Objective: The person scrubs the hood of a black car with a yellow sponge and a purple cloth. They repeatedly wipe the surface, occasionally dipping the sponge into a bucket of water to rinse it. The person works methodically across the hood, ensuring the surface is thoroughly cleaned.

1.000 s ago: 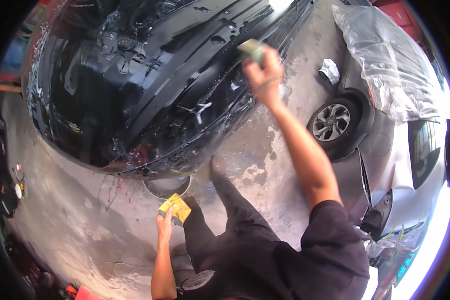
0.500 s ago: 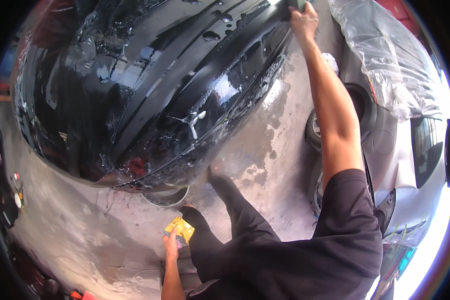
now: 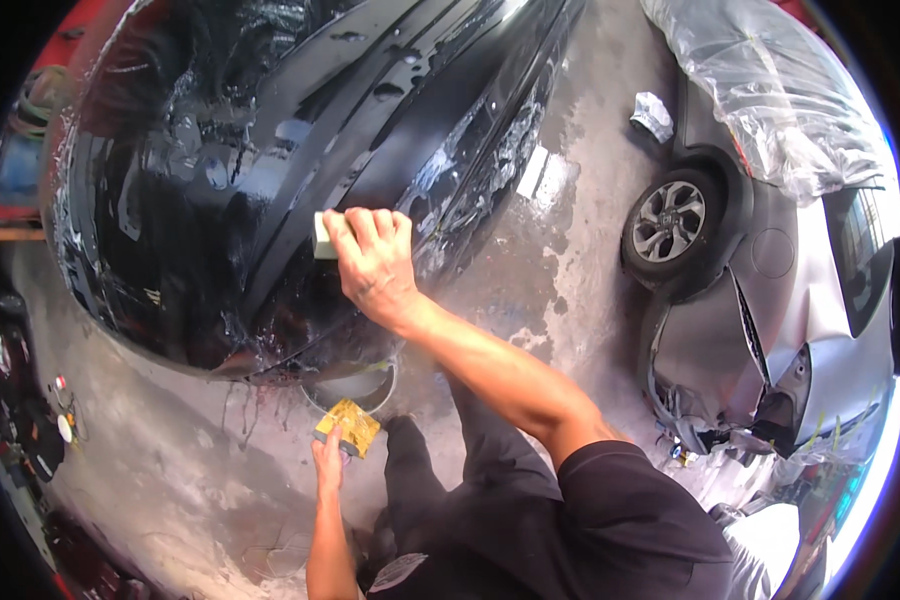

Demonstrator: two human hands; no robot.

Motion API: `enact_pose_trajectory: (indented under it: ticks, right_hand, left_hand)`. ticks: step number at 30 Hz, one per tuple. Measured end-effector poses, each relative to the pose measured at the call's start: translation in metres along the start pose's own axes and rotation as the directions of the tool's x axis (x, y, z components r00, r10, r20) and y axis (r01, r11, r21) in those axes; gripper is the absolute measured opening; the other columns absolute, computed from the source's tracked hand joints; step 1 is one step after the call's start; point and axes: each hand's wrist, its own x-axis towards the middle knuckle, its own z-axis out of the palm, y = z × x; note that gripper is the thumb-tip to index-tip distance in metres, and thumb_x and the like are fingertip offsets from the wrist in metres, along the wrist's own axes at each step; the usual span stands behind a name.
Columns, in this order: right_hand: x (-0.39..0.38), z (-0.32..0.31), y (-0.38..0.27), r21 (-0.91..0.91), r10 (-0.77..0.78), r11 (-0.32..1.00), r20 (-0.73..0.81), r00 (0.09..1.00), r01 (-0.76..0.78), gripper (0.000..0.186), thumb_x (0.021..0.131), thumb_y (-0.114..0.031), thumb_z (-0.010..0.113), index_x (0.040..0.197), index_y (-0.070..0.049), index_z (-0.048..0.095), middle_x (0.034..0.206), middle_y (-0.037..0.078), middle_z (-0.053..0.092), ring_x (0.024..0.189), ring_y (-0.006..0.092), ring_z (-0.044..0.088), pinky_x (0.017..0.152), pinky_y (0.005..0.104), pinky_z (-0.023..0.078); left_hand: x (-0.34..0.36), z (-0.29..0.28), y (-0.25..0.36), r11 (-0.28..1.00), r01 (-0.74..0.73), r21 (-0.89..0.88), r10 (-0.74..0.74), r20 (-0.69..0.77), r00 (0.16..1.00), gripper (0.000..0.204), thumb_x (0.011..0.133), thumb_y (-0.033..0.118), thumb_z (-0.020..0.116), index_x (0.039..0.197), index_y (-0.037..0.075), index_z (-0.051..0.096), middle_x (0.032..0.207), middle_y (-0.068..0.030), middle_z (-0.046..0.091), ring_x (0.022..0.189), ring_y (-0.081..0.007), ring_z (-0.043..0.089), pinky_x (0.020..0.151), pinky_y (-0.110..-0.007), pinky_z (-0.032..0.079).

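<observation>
A glossy black car body (image 3: 190, 255), wet and streaked with water and whitish suds, fills the upper left. On its curved panel my right hand (image 3: 375, 262) grips a pale greenish block (image 3: 323, 237), fingers closed over its top; the block's underside is hidden. Lower down, in front of my legs, my left hand (image 3: 328, 462) holds a yellow sponge-like pad (image 3: 352, 425) with a grey edge, thumb on top. Close beyond the pad stands a round bucket (image 3: 394, 380), partly hidden under the car's edge and behind the pad.
A grey car with damaged bodywork (image 3: 705, 340) stands at the right, its wheel (image 3: 672, 222) facing me. Plastic sheeting (image 3: 770, 110) covers part of it. A crumpled white piece (image 3: 652, 116) lies near that wheel. Wet patches mark the concrete floor (image 3: 530, 300).
My right hand has come from the far upper right down and left along the black panel with the block. My left hand has shifted slightly up and left, still holding the yellow pad.
</observation>
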Motion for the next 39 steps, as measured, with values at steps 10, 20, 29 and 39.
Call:
enact_pose_trajectory:
  ticks: [10, 20, 29, 39]
  right_hand:
    - [0.191, -0.067, 0.335, 0.025, 0.139, 0.99, -0.099, 0.985, -0.138, 0.045, 0.087, -0.018, 0.067, 0.127, 0.002, 0.062, 0.115, 0.025, 0.067, 0.108, 0.0446, 0.063, 0.096, 0.055, 0.053]
    - [0.332, -0.061, 0.435, -0.363, -0.122, 0.925, 0.0, 0.993, 0.114, 0.034, 0.087, -0.015, 0.07, 0.118, -0.002, 0.072, 0.118, 0.031, 0.07, 0.116, 0.0468, 0.067, 0.102, 0.0549, 0.053]
    - [0.281, -0.06, 0.37, -0.453, -0.208, 0.862, 0.093, 0.974, 0.227, 0.039, 0.092, -0.027, 0.074, 0.119, 0.0, 0.068, 0.11, 0.025, 0.069, 0.108, 0.0455, 0.067, 0.095, 0.0531, 0.054]
    - [0.113, -0.004, 0.093, -0.315, -0.161, 0.934, 0.051, 0.986, 0.169, 0.056, 0.078, -0.013, 0.081, 0.131, -0.005, 0.063, 0.117, 0.019, 0.06, 0.11, 0.0415, 0.06, 0.09, 0.0529, 0.054]
  left_hand:
    - [-0.026, 0.015, -0.078, 0.984, 0.153, -0.088, -0.165, -0.148, 0.975, 0.043, 0.101, 0.026, 0.068, 0.129, -0.007, 0.071, 0.112, -0.0111, 0.077, 0.097, -0.0204, 0.072, 0.089, -0.037, 0.057]
    - [-0.056, 0.026, -0.115, 0.933, 0.275, -0.232, -0.333, -0.271, 0.903, 0.045, 0.1, 0.028, 0.07, 0.131, -0.005, 0.068, 0.113, -0.0116, 0.074, 0.097, -0.0228, 0.073, 0.085, -0.038, 0.058]
    - [-0.016, 0.021, -0.143, 0.911, 0.257, -0.324, -0.316, -0.145, 0.938, 0.047, 0.103, 0.031, 0.071, 0.132, -0.006, 0.066, 0.117, -0.011, 0.074, 0.097, -0.02, 0.072, 0.084, -0.035, 0.057]
    - [0.002, -0.07, -0.17, 0.913, 0.215, -0.348, -0.262, -0.093, 0.961, 0.056, 0.101, 0.032, 0.072, 0.14, -0.006, 0.06, 0.12, -0.0133, 0.072, 0.104, -0.023, 0.072, 0.087, -0.038, 0.058]
